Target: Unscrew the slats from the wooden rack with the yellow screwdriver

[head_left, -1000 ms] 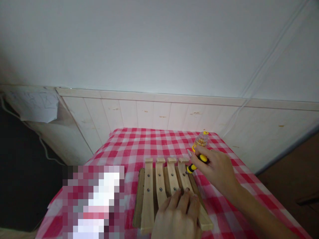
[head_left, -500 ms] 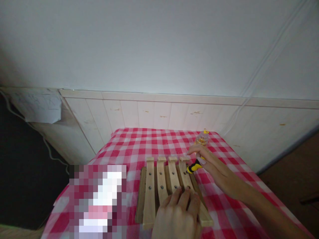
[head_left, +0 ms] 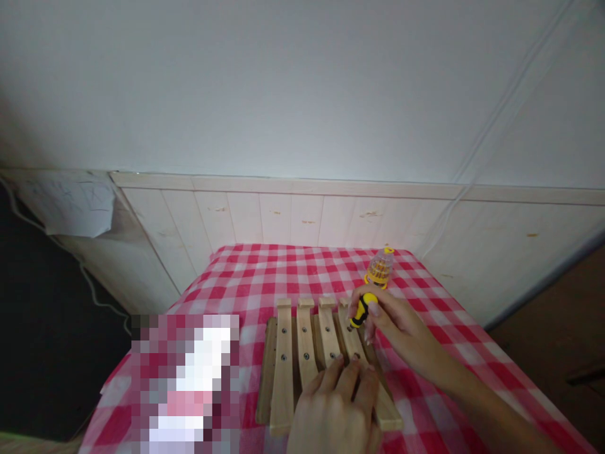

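- Head view, far left: dark panel point(head_left: 38, 328), pale cable point(head_left: 92, 293) hanging down along it. A white paper sheet point(head_left: 80, 211) with faint lines sits at the wall above.
- Red-and-white checked cloth point(head_left: 265, 268) covers the table, up to whitewashed planks point(head_left: 274, 230) behind. A pixelated patch point(head_left: 184, 378) hides something on the cloth's left; cannot tell what.
- Middle, near edge: wooden base board point(head_left: 265, 378) lying on the cloth, four pale slats point(head_left: 282, 397) across it, running near to far, small raised blocks at their far ends. Dark screw heads point(head_left: 283, 357) show in the slats.
- Left hand point(head_left: 333, 403) palm down over the near part of the right-hand slats — fingers stretched, slightly apart, fingertips by the nearer screws. Rests on the wood rather than gripping; thumb hidden.
- Rightmost slat: yellow-and-black screwdriver point(head_left: 363, 309) tilted, lower end at the farther screw. Too small to tell whether the tip is seated.
- Right hand point(head_left: 390, 318) has the screwdriver's handle — thumb and fingers closed around it, forearm coming in from lower right.
- Just beyond that hand, a clear cone-shaped case point(head_left: 379, 268), yellow cap and base, yellow pieces inside, standing upright on the cloth.
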The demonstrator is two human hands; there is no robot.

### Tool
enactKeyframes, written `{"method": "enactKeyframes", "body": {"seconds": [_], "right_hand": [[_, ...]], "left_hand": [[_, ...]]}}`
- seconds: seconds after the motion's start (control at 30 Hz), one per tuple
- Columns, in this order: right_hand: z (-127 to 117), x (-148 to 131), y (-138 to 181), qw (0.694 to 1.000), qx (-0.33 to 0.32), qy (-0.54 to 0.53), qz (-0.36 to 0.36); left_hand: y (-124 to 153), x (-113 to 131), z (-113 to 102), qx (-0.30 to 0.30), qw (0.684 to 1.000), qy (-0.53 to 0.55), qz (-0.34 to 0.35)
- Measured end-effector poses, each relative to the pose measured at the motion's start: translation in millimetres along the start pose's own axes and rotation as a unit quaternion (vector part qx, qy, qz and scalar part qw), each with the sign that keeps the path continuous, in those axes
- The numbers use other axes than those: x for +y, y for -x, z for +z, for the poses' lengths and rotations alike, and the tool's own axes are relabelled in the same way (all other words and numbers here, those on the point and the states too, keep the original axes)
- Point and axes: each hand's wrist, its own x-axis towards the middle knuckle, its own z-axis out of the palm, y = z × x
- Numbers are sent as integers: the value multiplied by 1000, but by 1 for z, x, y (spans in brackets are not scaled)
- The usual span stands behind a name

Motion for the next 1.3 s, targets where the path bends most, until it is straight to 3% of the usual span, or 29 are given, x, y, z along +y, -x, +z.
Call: {"method": "enactKeyframes", "body": {"seconds": [0.13,0.2,0.57,0.93,1.2,1.3], "right_hand": [[-14,-9,3,995,-95,21,2],[-19,-11,3,995,-98,24,20],[0,7,1,989,146,4,23],[-1,16,-1,974,199,112,-6],[-11,9,-1,954,293,43,-37],[-17,0,-2,953,291,53,-63]], "left_hand": [[-2,3,-3,-18,1000,7,-7],[-2,3,-2,-18,1000,6,-5],[1,-3,3,10,1000,7,19],[1,1,-2,-14,1000,8,8],[-4,8,-16,-62,998,13,-21],[-5,10,-20,-80,996,12,-29]]}}
